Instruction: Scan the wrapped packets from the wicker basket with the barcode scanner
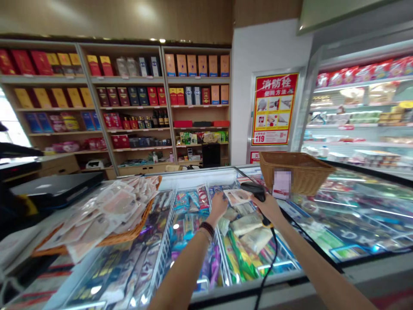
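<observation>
Over the glass-topped freezer (206,289), my left hand (219,208) has its fingers closed on the left edge of a flat clear packet (238,196). A beaded bracelet (207,228) is on that wrist. My right hand (266,208) is wrapped round the handle of a black barcode scanner (254,189), whose head is over the packet's right end. The scanner's black cable (275,254) hangs down toward the front edge. Many similar flat packets (112,206) lie heaped in a shallow wicker tray (142,226) to the left.
A brown wicker basket (300,172) with a white label stands on the freezer at the right. Wire baskets of frozen goods show under the glass. A dark flat device (58,189) is at the left. Shelves of boxes (135,82) and a refrigerated display (361,103) stand behind.
</observation>
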Demonstrator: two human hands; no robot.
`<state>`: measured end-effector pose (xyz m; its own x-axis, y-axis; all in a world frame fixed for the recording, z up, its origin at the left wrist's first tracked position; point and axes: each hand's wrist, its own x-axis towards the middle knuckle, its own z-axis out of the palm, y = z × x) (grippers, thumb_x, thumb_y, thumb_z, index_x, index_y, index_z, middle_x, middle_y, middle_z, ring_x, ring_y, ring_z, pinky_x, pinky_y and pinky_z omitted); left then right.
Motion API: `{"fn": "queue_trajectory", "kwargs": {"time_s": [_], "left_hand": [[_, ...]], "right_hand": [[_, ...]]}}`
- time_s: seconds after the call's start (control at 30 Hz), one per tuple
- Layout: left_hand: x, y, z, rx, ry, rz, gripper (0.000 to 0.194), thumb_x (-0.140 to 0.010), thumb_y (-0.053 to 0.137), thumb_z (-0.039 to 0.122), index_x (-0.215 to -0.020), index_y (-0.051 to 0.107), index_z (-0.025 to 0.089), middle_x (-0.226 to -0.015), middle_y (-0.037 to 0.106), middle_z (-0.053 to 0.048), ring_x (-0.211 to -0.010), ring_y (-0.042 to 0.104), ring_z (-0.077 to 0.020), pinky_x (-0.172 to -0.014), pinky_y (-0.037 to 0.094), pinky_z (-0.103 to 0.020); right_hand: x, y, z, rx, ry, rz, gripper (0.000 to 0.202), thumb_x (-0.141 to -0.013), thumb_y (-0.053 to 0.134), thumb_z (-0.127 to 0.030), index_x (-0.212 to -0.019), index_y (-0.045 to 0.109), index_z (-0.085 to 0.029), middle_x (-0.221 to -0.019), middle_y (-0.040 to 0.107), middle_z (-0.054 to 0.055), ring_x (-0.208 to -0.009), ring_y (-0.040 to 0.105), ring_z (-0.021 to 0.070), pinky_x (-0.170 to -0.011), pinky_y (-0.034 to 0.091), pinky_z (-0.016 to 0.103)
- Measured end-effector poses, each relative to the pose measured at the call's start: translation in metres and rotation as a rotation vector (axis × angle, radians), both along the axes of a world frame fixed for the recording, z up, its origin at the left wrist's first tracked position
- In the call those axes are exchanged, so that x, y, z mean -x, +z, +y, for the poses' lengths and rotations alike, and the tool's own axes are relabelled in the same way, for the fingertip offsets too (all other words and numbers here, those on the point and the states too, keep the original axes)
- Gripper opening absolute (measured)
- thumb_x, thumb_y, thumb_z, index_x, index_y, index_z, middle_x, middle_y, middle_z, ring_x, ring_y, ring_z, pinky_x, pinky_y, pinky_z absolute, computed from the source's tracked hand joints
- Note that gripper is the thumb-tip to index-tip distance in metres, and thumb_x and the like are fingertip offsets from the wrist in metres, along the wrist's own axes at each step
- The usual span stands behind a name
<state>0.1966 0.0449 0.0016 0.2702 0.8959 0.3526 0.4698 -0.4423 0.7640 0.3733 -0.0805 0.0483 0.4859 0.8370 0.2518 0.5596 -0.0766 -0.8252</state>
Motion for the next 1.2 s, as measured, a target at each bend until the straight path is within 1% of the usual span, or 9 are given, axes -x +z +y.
{"fn": "queue_trajectory", "kwargs": {"time_s": [0.1,0.23,0.43,0.57,0.7,0.83,0.97,1.1,1.2], "left_hand": [[0.038,0.004,0.004,-0.100,0.094,0.047,0.042,-0.084,0.061,0.008,-0.124,0.073,0.012,-0.134,0.070,-0.019,-0.134,0.061,-0.0303,-0.118,0.044,-0.044],[0.110,0.015,0.008,-0.275,0.155,0.009,0.044,-0.084,0.059,0.006,-0.125,0.072,0.017,-0.131,0.069,-0.015,-0.126,0.064,-0.0276,-0.117,0.046,-0.045],[0.234,0.050,-0.003,-0.508,0.352,0.019,0.043,-0.086,0.056,0.006,-0.125,0.068,0.019,-0.130,0.065,-0.013,-0.126,0.061,-0.0276,-0.116,0.045,-0.048],[0.310,0.070,-0.019,-0.510,0.552,0.140,0.044,-0.086,0.060,0.010,-0.128,0.066,0.019,-0.134,0.063,-0.014,-0.129,0.057,-0.0305,-0.116,0.043,-0.050],[0.366,0.070,-0.037,-0.404,0.762,0.317,0.057,-0.078,0.077,0.022,-0.133,0.061,0.018,-0.137,0.061,-0.017,-0.132,0.054,-0.0355,-0.116,0.039,-0.051],[0.390,0.050,-0.052,-0.294,0.855,0.429,0.070,-0.069,0.088,0.033,-0.131,0.060,0.017,-0.135,0.062,-0.019,-0.132,0.054,-0.0379,-0.114,0.039,-0.050],[0.389,0.033,-0.054,-0.234,0.827,0.379,0.066,-0.073,0.086,0.027,-0.132,0.057,0.015,-0.132,0.065,-0.019,-0.130,0.058,-0.0356,-0.110,0.043,-0.047],[0.379,0.030,-0.046,-0.176,0.743,0.201,0.068,-0.078,0.079,0.016,-0.141,0.053,0.016,-0.118,0.072,-0.013,-0.110,0.069,-0.0272,-0.096,0.051,-0.037],[0.374,0.033,-0.040,-0.145,0.731,0.094,0.062,-0.080,0.075,0.012,-0.139,0.055,0.017,-0.103,0.074,-0.008,-0.095,0.071,-0.0223,-0.085,0.052,-0.031]], "right_hand": [[0.019,-0.003,0.013,0.027,0.026,-0.012,0.031,-0.091,0.064,-0.034,-0.063,0.057,-0.023,-0.042,0.057,-0.001,-0.040,0.058,0.0154,-0.049,0.042,0.025],[0.054,-0.006,0.034,0.024,0.131,-0.002,0.033,-0.090,0.066,-0.037,-0.062,0.056,-0.023,-0.041,0.056,-0.001,-0.041,0.058,0.0161,-0.049,0.041,0.026],[0.126,-0.001,0.066,0.002,0.311,0.026,0.027,-0.089,0.062,-0.037,-0.066,0.058,-0.023,-0.042,0.058,-0.001,-0.040,0.058,0.0172,-0.048,0.043,0.026],[0.179,0.004,0.079,-0.019,0.424,0.030,0.026,-0.088,0.063,-0.038,-0.067,0.060,-0.023,-0.044,0.061,0.000,-0.043,0.061,0.0172,-0.049,0.045,0.026],[0.226,0.005,0.083,-0.027,0.528,0.075,0.026,-0.090,0.061,-0.038,-0.068,0.059,-0.023,-0.045,0.060,-0.001,-0.043,0.060,0.0167,-0.049,0.045,0.025],[0.262,0.006,0.075,-0.013,0.585,0.086,0.020,-0.089,0.064,-0.032,-0.072,0.060,-0.023,-0.045,0.059,-0.004,-0.042,0.060,0.0157,-0.049,0.045,0.025],[0.281,0.010,0.062,-0.009,0.626,0.090,0.021,-0.090,0.065,-0.029,-0.072,0.058,-0.023,-0.050,0.062,-0.003,-0.040,0.059,0.0142,-0.046,0.042,0.024],[0.284,0.013,0.053,0.007,0.618,0.073,0.018,-0.091,0.065,-0.026,-0.074,0.059,-0.023,-0.052,0.063,-0.004,-0.040,0.058,0.0134,-0.045,0.041,0.023],[0.281,0.012,0.052,0.021,0.603,0.073,0.014,-0.090,0.066,-0.025,-0.077,0.060,-0.023,-0.053,0.064,-0.004,-0.040,0.058,0.0137,-0.045,0.042,0.023]]}}
